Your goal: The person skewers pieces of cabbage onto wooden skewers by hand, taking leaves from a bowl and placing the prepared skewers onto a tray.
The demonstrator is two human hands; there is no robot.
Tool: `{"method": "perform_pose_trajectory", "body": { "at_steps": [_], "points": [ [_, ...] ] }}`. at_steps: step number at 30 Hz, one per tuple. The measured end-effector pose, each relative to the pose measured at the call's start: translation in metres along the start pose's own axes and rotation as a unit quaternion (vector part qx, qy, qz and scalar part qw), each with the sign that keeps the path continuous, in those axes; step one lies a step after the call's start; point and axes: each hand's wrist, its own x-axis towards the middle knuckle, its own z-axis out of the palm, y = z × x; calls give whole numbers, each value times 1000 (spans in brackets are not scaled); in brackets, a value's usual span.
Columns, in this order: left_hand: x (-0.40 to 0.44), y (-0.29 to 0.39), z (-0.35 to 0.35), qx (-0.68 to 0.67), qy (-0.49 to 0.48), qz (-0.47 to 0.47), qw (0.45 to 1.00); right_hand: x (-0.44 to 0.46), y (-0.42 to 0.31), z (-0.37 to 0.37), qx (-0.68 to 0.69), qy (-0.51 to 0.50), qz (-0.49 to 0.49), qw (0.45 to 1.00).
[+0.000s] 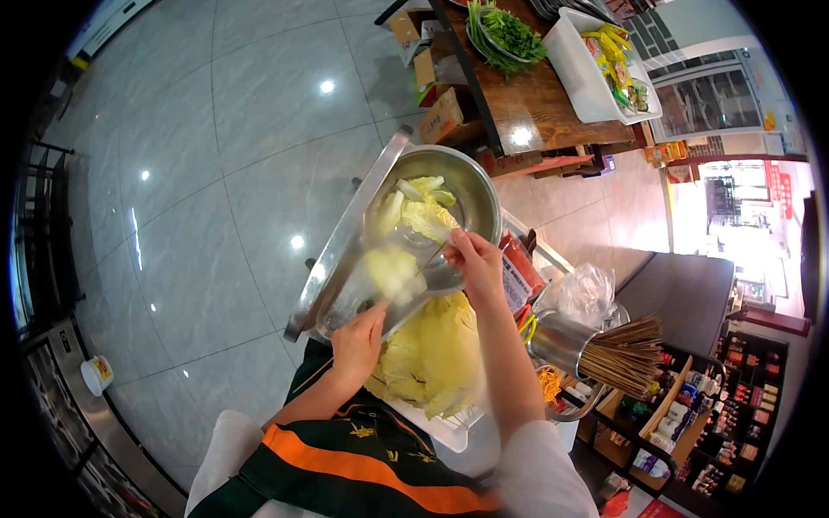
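My left hand is closed around a thin wooden skewer, whose end sticks out behind the hand. Pale cabbage pieces, blurred by motion, are on the skewer just beyond my fingers. My right hand pinches the edge of a yellow cabbage leaf over a steel bowl, near the skewer's thin tip. More cut leaves lie in the bowl. Under my forearms, a large heap of cabbage leaves rests in a white tray.
To the right stand a steel container of skewers, a plastic bag and a red packet. A wooden table holds greens and a white bin. A metal rail edges the left side.
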Motion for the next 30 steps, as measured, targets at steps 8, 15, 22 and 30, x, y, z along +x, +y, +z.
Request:
{"method": "perform_pose_trajectory", "body": {
  "at_steps": [8, 15, 22, 30],
  "points": [
    [0, 6, 1, 0, 6, 6, 1000, -7, -9, 2, 70, -3, 58, 996],
    [-1, 9, 4, 0, 32, 22, 999, -8, -18, 4, 142, -6, 134, 981],
    [-1, 7, 10, 4, 41, 36, 998, -8, -25, 3, 173, -15, 189, 966],
    [1, 12, 12, -20, 39, 28, 999, -14, -24, 11, 169, 17, 179, 969]
  ]
}}
